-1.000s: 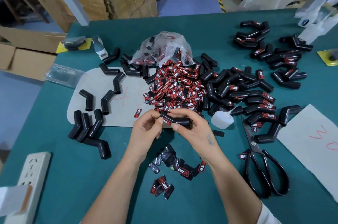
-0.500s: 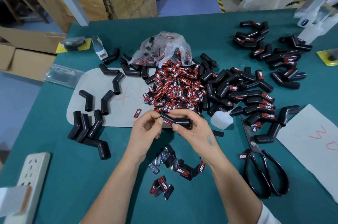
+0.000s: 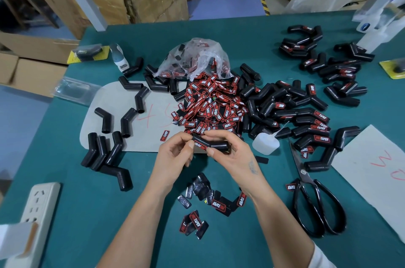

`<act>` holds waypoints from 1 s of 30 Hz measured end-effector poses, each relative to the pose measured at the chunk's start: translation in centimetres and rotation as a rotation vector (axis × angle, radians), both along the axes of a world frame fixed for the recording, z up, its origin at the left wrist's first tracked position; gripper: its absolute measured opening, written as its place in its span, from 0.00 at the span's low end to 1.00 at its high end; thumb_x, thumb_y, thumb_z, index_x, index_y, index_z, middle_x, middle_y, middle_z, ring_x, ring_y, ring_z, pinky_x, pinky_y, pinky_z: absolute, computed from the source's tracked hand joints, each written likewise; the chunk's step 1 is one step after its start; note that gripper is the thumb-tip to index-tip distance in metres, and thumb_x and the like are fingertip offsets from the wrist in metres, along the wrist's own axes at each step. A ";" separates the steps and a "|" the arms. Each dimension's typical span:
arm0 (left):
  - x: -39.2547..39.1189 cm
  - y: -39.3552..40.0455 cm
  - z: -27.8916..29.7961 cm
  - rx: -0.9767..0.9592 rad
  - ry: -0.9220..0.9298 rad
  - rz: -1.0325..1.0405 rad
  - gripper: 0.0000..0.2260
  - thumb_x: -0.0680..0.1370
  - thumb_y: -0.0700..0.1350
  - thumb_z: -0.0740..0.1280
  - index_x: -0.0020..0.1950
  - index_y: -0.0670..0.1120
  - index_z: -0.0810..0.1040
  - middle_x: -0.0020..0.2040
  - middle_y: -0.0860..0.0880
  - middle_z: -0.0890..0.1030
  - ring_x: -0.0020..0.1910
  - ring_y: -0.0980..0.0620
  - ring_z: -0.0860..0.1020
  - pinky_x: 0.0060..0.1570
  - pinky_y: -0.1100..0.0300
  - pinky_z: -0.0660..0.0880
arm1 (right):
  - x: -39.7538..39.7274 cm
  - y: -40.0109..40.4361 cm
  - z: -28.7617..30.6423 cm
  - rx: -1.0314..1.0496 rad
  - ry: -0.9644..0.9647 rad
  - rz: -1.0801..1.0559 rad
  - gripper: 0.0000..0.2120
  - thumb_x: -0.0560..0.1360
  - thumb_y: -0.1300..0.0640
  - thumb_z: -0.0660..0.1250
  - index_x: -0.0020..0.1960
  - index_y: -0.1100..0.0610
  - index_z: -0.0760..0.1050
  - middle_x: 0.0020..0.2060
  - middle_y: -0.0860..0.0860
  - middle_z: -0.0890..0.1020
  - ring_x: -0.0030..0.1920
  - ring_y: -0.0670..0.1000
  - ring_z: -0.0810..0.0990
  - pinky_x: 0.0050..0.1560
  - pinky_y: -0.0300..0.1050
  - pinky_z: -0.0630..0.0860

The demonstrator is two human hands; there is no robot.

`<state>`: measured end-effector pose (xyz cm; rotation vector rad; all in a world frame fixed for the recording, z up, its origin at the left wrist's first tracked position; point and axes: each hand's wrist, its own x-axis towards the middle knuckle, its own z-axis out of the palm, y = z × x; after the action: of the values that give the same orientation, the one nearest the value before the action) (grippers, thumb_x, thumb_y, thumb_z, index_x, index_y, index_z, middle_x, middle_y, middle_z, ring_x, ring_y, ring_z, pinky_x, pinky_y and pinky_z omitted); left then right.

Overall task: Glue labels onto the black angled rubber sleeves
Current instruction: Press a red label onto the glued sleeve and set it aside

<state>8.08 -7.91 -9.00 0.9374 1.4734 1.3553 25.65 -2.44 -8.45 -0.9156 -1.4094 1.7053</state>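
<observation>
At twelve o'clock a clear plastic bag point(image 3: 197, 57) spills red-and-black labels point(image 3: 210, 107) toward the hands; at centre, both hands pinch one black angled sleeve point(image 3: 215, 145) held above the green table point(image 3: 76, 213); the left hand point(image 3: 174, 155) thumb presses a label point(image 3: 198, 144) on its left end; the right hand point(image 3: 235, 153) thumb and fingers clasp its right end, wrist toward five o'clock.

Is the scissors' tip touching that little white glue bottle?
Apart. The head view shows a strip of green table between the scissors tip and the glue bottle.
</observation>
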 end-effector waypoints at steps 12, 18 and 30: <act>-0.8 0.0 0.0 -0.025 0.019 -0.041 0.06 0.79 0.49 0.69 0.51 0.48 0.83 0.33 0.52 0.75 0.34 0.53 0.72 0.34 0.59 0.72 | 0.1 -0.1 0.3 -0.075 0.021 -0.036 0.16 0.81 0.64 0.70 0.64 0.47 0.82 0.57 0.49 0.85 0.57 0.47 0.84 0.55 0.46 0.83; -0.8 -0.1 0.6 0.009 0.016 -0.108 0.07 0.78 0.54 0.68 0.46 0.53 0.83 0.32 0.50 0.72 0.32 0.51 0.69 0.34 0.60 0.70 | 0.2 -0.2 0.3 -0.201 0.062 -0.055 0.12 0.80 0.52 0.73 0.63 0.51 0.82 0.58 0.54 0.83 0.54 0.55 0.87 0.58 0.56 0.84; -0.5 -0.1 0.6 -0.016 -0.044 -0.057 0.06 0.80 0.45 0.68 0.46 0.44 0.80 0.31 0.49 0.71 0.31 0.51 0.67 0.33 0.61 0.69 | 0.1 -0.2 0.8 -0.250 0.109 -0.043 0.11 0.78 0.49 0.72 0.57 0.53 0.84 0.52 0.52 0.87 0.52 0.57 0.87 0.52 0.47 0.85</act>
<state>7.60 -7.98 -8.40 0.9269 1.4125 1.3127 25.80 -2.61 -7.67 -0.9629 -1.1148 1.8977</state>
